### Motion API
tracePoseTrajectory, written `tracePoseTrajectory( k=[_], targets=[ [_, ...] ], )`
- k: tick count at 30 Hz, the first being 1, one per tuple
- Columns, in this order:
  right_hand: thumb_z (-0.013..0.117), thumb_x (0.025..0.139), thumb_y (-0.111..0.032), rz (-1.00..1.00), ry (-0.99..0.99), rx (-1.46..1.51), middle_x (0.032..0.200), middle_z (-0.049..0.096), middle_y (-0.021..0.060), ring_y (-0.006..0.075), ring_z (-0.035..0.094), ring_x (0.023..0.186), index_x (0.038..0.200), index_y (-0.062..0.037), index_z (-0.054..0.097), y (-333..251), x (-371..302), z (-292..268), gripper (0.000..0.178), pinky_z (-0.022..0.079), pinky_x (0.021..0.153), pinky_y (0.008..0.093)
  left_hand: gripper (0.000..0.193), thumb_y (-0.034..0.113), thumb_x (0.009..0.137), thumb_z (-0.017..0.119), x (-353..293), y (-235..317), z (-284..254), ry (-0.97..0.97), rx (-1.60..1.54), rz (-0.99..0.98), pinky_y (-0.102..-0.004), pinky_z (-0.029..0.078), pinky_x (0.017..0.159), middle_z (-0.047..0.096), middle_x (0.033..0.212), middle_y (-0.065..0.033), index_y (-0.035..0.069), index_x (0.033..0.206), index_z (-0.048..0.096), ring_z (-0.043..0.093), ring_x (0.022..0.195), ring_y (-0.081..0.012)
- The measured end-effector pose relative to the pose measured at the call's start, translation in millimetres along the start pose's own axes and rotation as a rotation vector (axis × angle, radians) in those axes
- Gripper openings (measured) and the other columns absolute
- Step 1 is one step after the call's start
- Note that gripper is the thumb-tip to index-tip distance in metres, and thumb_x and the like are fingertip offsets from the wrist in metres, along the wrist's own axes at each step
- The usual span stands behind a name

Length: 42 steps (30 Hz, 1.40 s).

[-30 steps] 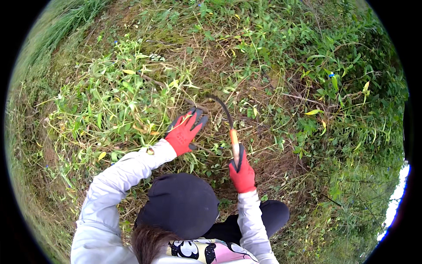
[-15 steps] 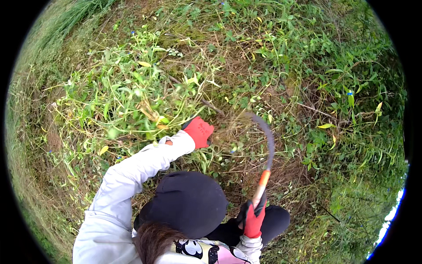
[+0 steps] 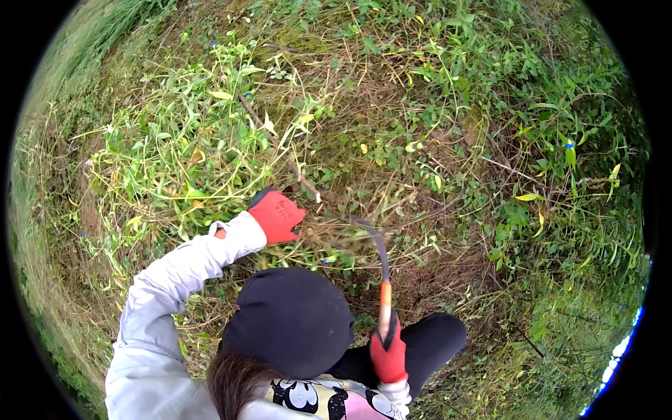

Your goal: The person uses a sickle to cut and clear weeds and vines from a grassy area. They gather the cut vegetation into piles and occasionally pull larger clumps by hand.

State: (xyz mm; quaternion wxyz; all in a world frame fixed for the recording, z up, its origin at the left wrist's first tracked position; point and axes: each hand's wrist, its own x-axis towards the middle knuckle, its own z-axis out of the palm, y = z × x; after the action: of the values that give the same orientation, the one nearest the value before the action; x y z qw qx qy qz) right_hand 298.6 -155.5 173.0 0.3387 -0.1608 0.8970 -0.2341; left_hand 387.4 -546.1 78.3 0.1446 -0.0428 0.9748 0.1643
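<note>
In my right hand (image 3: 389, 355), gloved in red and black, is a sickle (image 3: 386, 301), my fingers wrapped round its pale wooden handle with an orange band. Its curved dark blade rises from the handle and bends left, the tip low among dry stems. Left of the blade, my left hand (image 3: 278, 216) wears a matching glove. Its fingers curl down and close at a tuft of dry grass (image 3: 318, 234); the palm side is hidden. A brown stick (image 3: 302, 180) lies just beyond this hand. Green weeds (image 3: 175, 161) are heaped to its left.
Leafy plants (image 3: 560, 133) grow thickly on the right, with a thin pale stalk (image 3: 514, 170) among them. Long grass (image 3: 119, 35) stands at the far left. My bent dark-clothed knee (image 3: 434, 343) is beside my right hand. Brown litter and soil show in the middle.
My left hand has moved left and slightly nearer. The sickle has swung left, its blade closer to the left hand's former place, and the right hand has shifted slightly left.
</note>
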Motion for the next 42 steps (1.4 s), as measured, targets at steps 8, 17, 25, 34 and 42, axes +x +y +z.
tracePoseTrajectory(
  k=[8,17,25,34,42],
  targets=[
    [0.060,0.088,-0.005,0.070,-0.022,0.531,0.088,0.063,0.0069,0.0100,0.058,0.073,0.146,-0.0046,0.034,3.6,17.7,-14.9,0.063,0.049,0.068,0.0285,0.055,0.043,0.074,0.073,-135.6,-66.8,-32.3,-0.033,0.005,-0.447,-0.0431,0.048,0.084,0.068,0.091,-0.0130,0.007,0.115,0.063,0.064,0.089,-0.0319],
    [0.057,0.091,-0.011,-0.371,-0.004,0.193,0.103,0.065,0.0147,0.0201,0.066,0.085,0.148,-0.0102,0.033,-36.3,116.0,5.3,0.061,0.051,0.075,0.0325,0.055,0.033,0.076,0.076,-494.5,-135.2,83.0,-0.164,0.163,-1.288,-0.0433,0.048,0.090,0.066,0.108,-0.0166,0.006,0.120,0.059,0.061,0.101,-0.0368],
    [0.057,0.093,-0.009,-0.396,-0.015,0.173,0.100,0.061,0.0023,0.0072,0.054,0.074,0.147,-0.0118,0.035,-47.7,168.2,8.7,0.058,0.046,0.065,0.0246,0.050,0.010,0.077,0.068,-508.4,-135.7,-21.2,0.349,-0.179,-1.115,-0.0368,0.045,0.099,0.063,0.119,-0.0150,0.005,0.125,0.058,0.059,0.114,-0.0282],
    [0.064,0.087,-0.022,-0.520,-0.132,0.007,0.105,0.066,0.0248,0.0419,0.063,0.099,0.149,-0.0142,0.033,-37.2,187.6,24.1,0.069,0.050,0.082,0.0412,0.105,0.036,0.060,0.086,-36.7,25.8,-71.6,0.571,-0.283,-0.192,-0.0493,0.027,0.114,0.035,0.147,-0.0214,0.006,0.146,0.033,0.035,0.135,-0.0392],
    [0.057,0.093,-0.006,-0.235,-0.166,0.304,0.087,0.059,-0.0009,0.0057,0.052,0.066,0.146,-0.0114,0.037,-9.9,150.3,-8.5,0.057,0.046,0.059,0.0217,0.091,0.034,0.075,0.072,37.6,3.2,72.5,-0.101,-0.027,-0.650,-0.0509,0.040,0.099,0.045,0.136,-0.0261,0.003,0.148,0.027,0.047,0.125,-0.0424]
  ],
)
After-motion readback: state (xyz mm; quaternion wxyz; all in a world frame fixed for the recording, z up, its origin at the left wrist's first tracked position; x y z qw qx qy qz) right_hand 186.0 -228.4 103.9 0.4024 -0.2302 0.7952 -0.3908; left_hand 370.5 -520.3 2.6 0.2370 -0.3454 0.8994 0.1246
